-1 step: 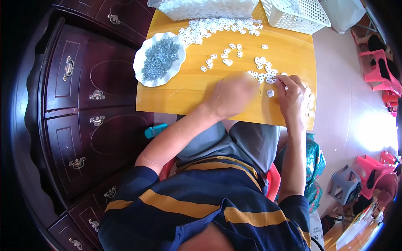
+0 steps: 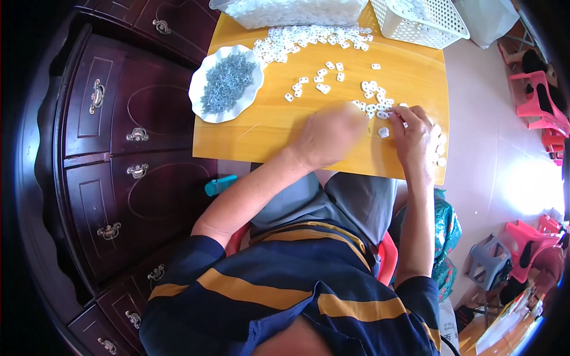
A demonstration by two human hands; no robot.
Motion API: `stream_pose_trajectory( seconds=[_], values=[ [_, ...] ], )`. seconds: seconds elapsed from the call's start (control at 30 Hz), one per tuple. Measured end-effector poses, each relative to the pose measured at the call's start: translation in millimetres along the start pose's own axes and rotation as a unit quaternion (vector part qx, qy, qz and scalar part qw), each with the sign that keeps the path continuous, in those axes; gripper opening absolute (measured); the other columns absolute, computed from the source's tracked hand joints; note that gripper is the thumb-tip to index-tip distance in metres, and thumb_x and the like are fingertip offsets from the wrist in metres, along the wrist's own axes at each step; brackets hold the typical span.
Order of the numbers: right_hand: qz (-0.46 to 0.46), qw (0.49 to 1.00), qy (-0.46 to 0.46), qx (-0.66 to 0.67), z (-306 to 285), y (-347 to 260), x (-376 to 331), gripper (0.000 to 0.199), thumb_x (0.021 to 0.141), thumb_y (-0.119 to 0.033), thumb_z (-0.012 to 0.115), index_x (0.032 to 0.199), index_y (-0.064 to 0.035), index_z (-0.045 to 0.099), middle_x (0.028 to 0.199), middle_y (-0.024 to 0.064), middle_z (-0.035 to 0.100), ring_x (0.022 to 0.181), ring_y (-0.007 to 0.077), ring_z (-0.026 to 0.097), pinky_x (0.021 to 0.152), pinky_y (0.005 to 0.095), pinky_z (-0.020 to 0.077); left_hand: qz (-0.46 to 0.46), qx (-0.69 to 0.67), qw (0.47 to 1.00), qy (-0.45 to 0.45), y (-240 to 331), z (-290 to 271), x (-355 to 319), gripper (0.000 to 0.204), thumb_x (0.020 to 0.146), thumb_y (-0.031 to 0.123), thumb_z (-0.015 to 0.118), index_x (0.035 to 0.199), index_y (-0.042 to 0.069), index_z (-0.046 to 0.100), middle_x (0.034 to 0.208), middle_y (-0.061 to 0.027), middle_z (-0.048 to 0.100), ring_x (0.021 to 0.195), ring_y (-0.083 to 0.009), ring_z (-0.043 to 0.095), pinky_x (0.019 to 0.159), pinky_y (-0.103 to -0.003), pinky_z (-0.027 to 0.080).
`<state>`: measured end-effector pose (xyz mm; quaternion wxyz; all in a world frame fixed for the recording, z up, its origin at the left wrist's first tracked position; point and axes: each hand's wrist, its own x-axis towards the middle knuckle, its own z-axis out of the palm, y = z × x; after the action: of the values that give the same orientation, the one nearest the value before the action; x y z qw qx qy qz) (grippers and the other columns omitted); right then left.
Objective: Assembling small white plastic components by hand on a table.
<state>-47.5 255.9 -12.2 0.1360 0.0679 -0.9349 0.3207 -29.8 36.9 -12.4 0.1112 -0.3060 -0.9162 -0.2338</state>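
My left hand (image 2: 332, 133) is over the middle of the wooden table (image 2: 249, 139), its fingers smeared by blur, so what they hold does not show. To its right, my right hand (image 2: 414, 130) is closed, thumb and fingertips bent together beside a cluster of small white plastic pieces (image 2: 371, 108). What the right fingers grip is too small to make out. Between the hands lies one rounded white piece (image 2: 383, 132). More rounded white pieces (image 2: 440, 145) sit along the table's right edge, partly behind the right hand. Several two-holed white pieces (image 2: 322, 88) are scattered farther back.
A scalloped white dish (image 2: 256, 89) of grey metal screws (image 2: 227, 83) stands at the left. A heap of white pieces (image 2: 291, 40) lies before a clear tub (image 2: 291, 15), with a white basket (image 2: 421, 32) beside it. Dark drawers (image 2: 95, 154) flank the left.
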Motion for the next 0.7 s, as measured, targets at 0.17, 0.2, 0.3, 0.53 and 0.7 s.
stream_pose_trajectory(
  seconds=[0.17, 0.2, 0.3, 0.53, 0.7],
  values=[
    [0.001, 1.000, 0.000, -0.016, 3.8, -0.8, 5.3, 0.009, 0.088, -0.012, 0.076, 0.095, -0.0066, 0.078, 0.087, 0.0111, 0.071, 0.077, 0.0292, 0.071, 0.071, 0.0390, 0.0549, -0.002, -0.012, 1.000, 0.011, -2.8, 2.0, -0.6, 0.035, 0.084, 0.014, 0.075, 0.119, 0.012, 0.073, 0.089, -0.0049, 0.059, 0.081, -0.0232, 0.066, 0.070, -0.038, 0.056],
    [-0.001, 1.000, -0.002, -0.018, 4.2, -1.3, 6.1, 0.008, 0.087, -0.013, 0.077, 0.094, -0.0071, 0.077, 0.088, 0.0107, 0.071, 0.077, 0.0290, 0.072, 0.071, 0.0386, 0.0551, -0.003, -0.013, 1.000, 0.012, -3.4, 2.2, -1.0, 0.035, 0.084, 0.014, 0.075, 0.119, 0.012, 0.073, 0.089, -0.0049, 0.059, 0.081, -0.0232, 0.066, 0.070, -0.038, 0.056],
    [0.011, 0.998, -0.019, -0.056, 1.7, -8.6, 7.3, 0.008, 0.087, -0.014, 0.077, 0.090, -0.0073, 0.075, 0.087, 0.0097, 0.071, 0.076, 0.0281, 0.071, 0.070, 0.0387, 0.0546, -0.004, -0.024, 0.999, 0.027, -5.4, 3.0, -1.5, 0.032, 0.084, 0.012, 0.074, 0.116, 0.012, 0.075, 0.087, -0.0050, 0.060, 0.079, -0.0237, 0.066, 0.069, -0.038, 0.056],
    [-0.020, 0.998, -0.025, -0.050, 1.4, -2.3, 5.3, 0.011, 0.088, -0.012, 0.076, 0.089, -0.0047, 0.068, 0.085, 0.0110, 0.071, 0.072, 0.0280, 0.070, 0.066, 0.0412, 0.0531, -0.001, -0.026, 0.999, 0.036, -15.9, 5.1, -5.9, 0.005, 0.085, 0.007, 0.070, 0.089, 0.008, 0.067, 0.084, -0.0081, 0.060, 0.076, -0.0267, 0.066, 0.065, -0.040, 0.054],
    [0.026, 0.998, 0.022, 0.056, -10.1, -21.4, -7.5, 0.012, 0.094, -0.012, 0.072, 0.094, -0.0038, 0.064, 0.081, 0.0084, 0.069, 0.062, 0.0181, 0.063, 0.058, 0.0312, 0.0493, -0.031, -0.023, 0.999, 0.024, -15.7, 2.9, -7.6, 0.008, 0.088, 0.007, 0.068, 0.089, 0.008, 0.061, 0.084, -0.0092, 0.060, 0.077, -0.0301, 0.066, 0.065, -0.043, 0.054]
  ],
)
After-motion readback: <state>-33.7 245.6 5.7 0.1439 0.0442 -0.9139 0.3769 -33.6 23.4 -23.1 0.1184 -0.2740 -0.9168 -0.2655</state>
